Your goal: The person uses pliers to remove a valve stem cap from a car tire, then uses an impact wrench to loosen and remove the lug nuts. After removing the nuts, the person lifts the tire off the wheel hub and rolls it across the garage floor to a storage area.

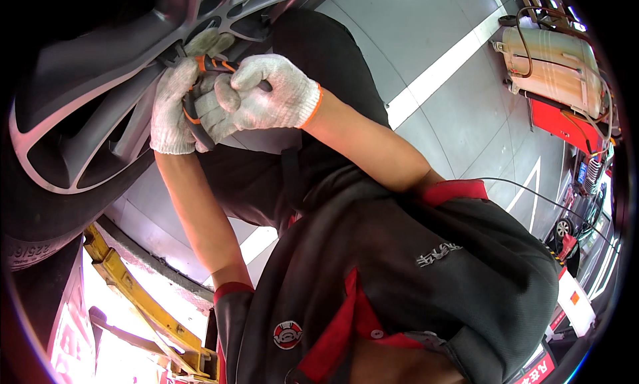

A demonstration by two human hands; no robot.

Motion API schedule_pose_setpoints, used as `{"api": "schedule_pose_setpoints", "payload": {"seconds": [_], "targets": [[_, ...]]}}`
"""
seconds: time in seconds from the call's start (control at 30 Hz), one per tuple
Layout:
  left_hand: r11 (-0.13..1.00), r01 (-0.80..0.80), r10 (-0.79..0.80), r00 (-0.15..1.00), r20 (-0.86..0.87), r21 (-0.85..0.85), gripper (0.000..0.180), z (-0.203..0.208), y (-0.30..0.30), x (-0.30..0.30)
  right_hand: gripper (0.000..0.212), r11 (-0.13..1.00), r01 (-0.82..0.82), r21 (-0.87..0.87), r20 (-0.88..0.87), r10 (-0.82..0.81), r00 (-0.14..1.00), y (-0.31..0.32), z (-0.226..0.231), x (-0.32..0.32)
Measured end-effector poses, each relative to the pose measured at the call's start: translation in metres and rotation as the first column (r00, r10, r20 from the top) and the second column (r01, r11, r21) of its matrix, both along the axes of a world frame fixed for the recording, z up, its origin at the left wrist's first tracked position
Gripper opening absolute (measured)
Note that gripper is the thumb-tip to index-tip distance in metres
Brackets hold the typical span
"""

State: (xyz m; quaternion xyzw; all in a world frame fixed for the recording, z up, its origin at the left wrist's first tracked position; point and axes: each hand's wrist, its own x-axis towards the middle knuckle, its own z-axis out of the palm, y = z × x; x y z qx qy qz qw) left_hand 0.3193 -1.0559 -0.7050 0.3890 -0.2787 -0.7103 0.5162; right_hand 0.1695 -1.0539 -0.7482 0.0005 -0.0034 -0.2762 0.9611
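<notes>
Both my hands wear whitish knit work gloves and are raised close to a grey alloy wheel (pixel 100 77). Between them is a pair of pliers (pixel 212 65) with black and orange handles, spread apart. My left hand (pixel 174 107) is closed about the pliers near their head, and one handle slants down across its glove. My right hand (pixel 276 94) grips the other handle, whose dark end pokes out beside the thumb. The plier jaws sit against the wheel's spoke area; what they touch there is too small to make out.
The black tire (pixel 40 231) curves below the wheel. A yellow metal lift arm (pixel 143 304) stands at lower left. My dark-trousered knee (pixel 319 44) is beside the wheel. On the grey tiled floor (pixel 439 31) at far right stands a pale tank (pixel 552 67) with hoses.
</notes>
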Motion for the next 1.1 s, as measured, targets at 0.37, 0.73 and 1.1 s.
{"api": "schedule_pose_setpoints", "payload": {"seconds": [0.37, 0.73, 1.1], "targets": [[0.988, 0.125, -0.111, 0.983, -0.144, 0.094, 0.033, -0.002, 0.022, -0.005, 0.019, 0.903, 0.079, -0.422, -0.332, -0.235, 0.914, 0.03, 0.013, -0.016], [0.988, -0.13, 0.139, 0.984, -0.115, 0.082, 0.064, -0.037, 0.071, -0.018, 0.02, 0.997, -0.075, -0.021, -0.516, 0.053, 0.855, 0.086, 0.01, -0.056], [0.865, -0.394, 0.429, 0.902, -0.051, 0.312, 0.024, -0.101, 0.062, 0.038, 0.021, 0.98, -0.166, -0.113, -0.295, 0.126, 0.947, 0.051, -0.017, -0.03]]}}
